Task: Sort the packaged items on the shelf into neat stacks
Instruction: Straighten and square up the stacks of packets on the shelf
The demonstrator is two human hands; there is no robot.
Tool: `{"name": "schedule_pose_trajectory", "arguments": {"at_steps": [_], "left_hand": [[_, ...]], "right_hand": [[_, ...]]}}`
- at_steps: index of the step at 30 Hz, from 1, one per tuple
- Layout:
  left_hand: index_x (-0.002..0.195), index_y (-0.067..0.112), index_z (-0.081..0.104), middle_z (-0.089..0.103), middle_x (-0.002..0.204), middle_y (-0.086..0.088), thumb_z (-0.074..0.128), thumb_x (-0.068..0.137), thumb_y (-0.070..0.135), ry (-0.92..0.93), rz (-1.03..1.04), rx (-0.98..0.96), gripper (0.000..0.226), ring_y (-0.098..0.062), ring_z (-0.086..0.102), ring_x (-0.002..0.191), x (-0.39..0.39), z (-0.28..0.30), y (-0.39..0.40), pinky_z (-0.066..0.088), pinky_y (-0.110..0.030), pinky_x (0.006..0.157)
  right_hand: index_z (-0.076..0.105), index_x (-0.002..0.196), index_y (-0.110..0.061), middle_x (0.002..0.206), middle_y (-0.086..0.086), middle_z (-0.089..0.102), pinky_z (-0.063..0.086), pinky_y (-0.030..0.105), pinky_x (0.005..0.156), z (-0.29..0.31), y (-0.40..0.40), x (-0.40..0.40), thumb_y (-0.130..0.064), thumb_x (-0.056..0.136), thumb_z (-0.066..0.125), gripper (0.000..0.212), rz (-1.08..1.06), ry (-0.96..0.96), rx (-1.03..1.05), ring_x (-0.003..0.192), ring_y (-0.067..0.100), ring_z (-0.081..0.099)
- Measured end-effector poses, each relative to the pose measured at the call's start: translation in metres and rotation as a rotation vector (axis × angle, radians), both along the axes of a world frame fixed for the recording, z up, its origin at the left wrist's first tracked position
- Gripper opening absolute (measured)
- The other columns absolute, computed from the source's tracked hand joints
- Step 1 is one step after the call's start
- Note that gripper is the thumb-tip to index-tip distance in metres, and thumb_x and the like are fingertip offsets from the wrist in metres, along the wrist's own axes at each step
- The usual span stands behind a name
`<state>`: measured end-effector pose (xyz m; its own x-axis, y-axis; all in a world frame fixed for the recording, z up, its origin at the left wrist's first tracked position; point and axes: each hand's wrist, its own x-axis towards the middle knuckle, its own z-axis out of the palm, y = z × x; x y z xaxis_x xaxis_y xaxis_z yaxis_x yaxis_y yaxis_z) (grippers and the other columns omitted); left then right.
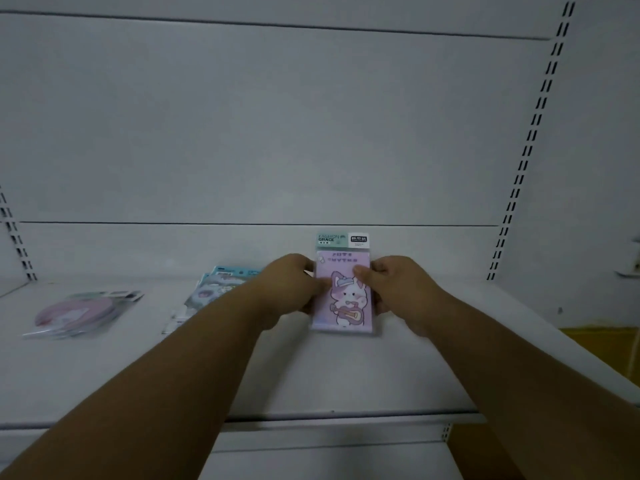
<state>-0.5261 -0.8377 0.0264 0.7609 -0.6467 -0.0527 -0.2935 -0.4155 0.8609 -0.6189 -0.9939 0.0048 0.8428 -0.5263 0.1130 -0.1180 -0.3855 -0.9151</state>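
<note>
A pink package with a cartoon rabbit holding a guitar and a green header card stands near the middle of the white shelf, its lower edge on the shelf surface. My left hand grips its left edge with the thumb on the front. My right hand grips its right edge, thumb also on the front. To the left, partly hidden behind my left forearm, lies a loose pile of bluish packages. Further left lies a stack of round pink packaged items.
The shelf's white back panel rises behind the items. Slotted uprights stand at the right and at the far left. A lower shelf shows below the front edge. A yellow surface lies past the shelf's right end.
</note>
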Motion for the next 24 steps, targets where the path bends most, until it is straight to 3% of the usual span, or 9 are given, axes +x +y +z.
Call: {"name": "schedule_pose_trajectory", "arguments": {"at_steps": [3, 5, 9, 13, 16, 18, 20, 21, 24], "left_hand": [[0.104, 0.002, 0.061, 0.075, 0.089, -0.014, 0.062, 0.094, 0.017, 0.153, 0.023, 0.081, 0.018, -0.027, 0.074, 0.078, 0.008, 0.002, -0.013, 0.062, -0.041, 0.076], [0.103, 0.002, 0.061, 0.073, 0.088, -0.013, 0.061, 0.095, 0.018, 0.172, 0.024, 0.135, 0.019, -0.026, 0.071, 0.074, 0.008, -0.001, -0.018, 0.06, -0.035, 0.071], [0.096, 0.007, 0.061, 0.062, 0.086, -0.008, 0.061, 0.093, 0.027, 0.04, 0.044, 0.259, 0.021, -0.02, 0.053, 0.069, 0.01, -0.007, -0.025, 0.045, -0.027, 0.062], [0.081, 0.009, 0.058, 0.06, 0.069, -0.007, 0.06, 0.093, 0.03, -0.008, 0.061, 0.308, 0.025, -0.017, 0.05, 0.052, 0.006, -0.009, -0.027, 0.042, -0.025, 0.05], [0.09, 0.007, 0.061, 0.06, 0.072, -0.007, 0.057, 0.094, 0.039, -0.183, 0.081, 0.341, 0.033, -0.017, 0.055, 0.058, 0.002, -0.012, -0.024, 0.047, -0.028, 0.06], [0.12, 0.006, 0.057, 0.062, 0.09, -0.01, 0.051, 0.099, 0.035, -0.364, 0.056, 0.439, 0.037, -0.019, 0.062, 0.076, -0.005, -0.01, -0.014, 0.051, -0.031, 0.073], [0.141, 0.012, 0.042, 0.059, 0.112, -0.014, 0.05, 0.1, 0.027, -0.51, -0.041, 0.478, 0.045, -0.024, 0.062, 0.095, -0.011, -0.011, -0.002, 0.053, -0.034, 0.085], [0.14, 0.012, 0.045, 0.059, 0.113, -0.013, 0.049, 0.1, 0.034, -0.522, -0.092, 0.508, 0.046, -0.025, 0.061, 0.096, -0.014, -0.012, 0.004, 0.053, -0.035, 0.085], [0.113, 0.015, 0.061, 0.054, 0.086, -0.001, 0.047, 0.093, 0.059, -0.58, -0.195, 0.596, 0.05, -0.019, 0.052, 0.08, -0.025, -0.015, 0.016, 0.042, -0.028, 0.073]], "right_hand": [[0.067, 0.097, 0.001, 0.076, 0.013, 0.074, 0.059, 0.036, 0.056, 0.004, -0.004, 0.01, -0.027, 0.092, 0.064, 0.029, -0.029, 0.179, 0.149, 0.062, 0.025, 0.072], [0.066, 0.093, -0.001, 0.067, 0.01, 0.07, 0.053, 0.029, 0.047, 0.005, -0.008, 0.015, -0.026, 0.092, 0.064, 0.026, -0.024, 0.279, 0.137, 0.05, 0.021, 0.067], [0.063, 0.075, -0.004, 0.057, 0.01, 0.06, 0.036, 0.023, 0.04, 0.004, -0.017, 0.02, -0.032, 0.091, 0.062, 0.032, -0.031, 0.403, 0.031, 0.046, 0.02, 0.046], [0.061, 0.069, -0.001, 0.053, 0.011, 0.054, 0.032, 0.02, 0.035, -0.001, -0.016, 0.02, -0.035, 0.09, 0.064, 0.04, -0.067, 0.41, -0.057, 0.039, 0.018, 0.041], [0.06, 0.068, -0.001, 0.055, 0.012, 0.056, 0.043, 0.024, 0.04, -0.002, -0.013, 0.015, -0.047, 0.091, 0.059, 0.051, -0.106, 0.386, -0.195, 0.038, 0.019, 0.046], [0.057, 0.066, -0.007, 0.058, 0.01, 0.058, 0.051, 0.03, 0.055, -0.002, -0.009, 0.004, -0.057, 0.094, 0.044, 0.059, -0.102, 0.391, -0.368, 0.043, 0.019, 0.051], [0.052, 0.059, -0.015, 0.056, 0.003, 0.054, 0.047, 0.028, 0.06, 0.002, -0.002, -0.012, -0.062, 0.094, 0.034, 0.062, -0.04, 0.395, -0.554, 0.049, 0.014, 0.05], [0.05, 0.057, -0.018, 0.056, 0.0, 0.051, 0.042, 0.027, 0.057, 0.003, 0.001, -0.02, -0.064, 0.093, 0.034, 0.06, 0.009, 0.406, -0.63, 0.051, 0.012, 0.048], [0.052, 0.063, -0.02, 0.068, 0.0, 0.053, 0.035, 0.026, 0.055, 0.003, 0.001, -0.032, -0.068, 0.085, 0.047, 0.052, 0.122, 0.514, -0.82, 0.061, 0.012, 0.048]]}}
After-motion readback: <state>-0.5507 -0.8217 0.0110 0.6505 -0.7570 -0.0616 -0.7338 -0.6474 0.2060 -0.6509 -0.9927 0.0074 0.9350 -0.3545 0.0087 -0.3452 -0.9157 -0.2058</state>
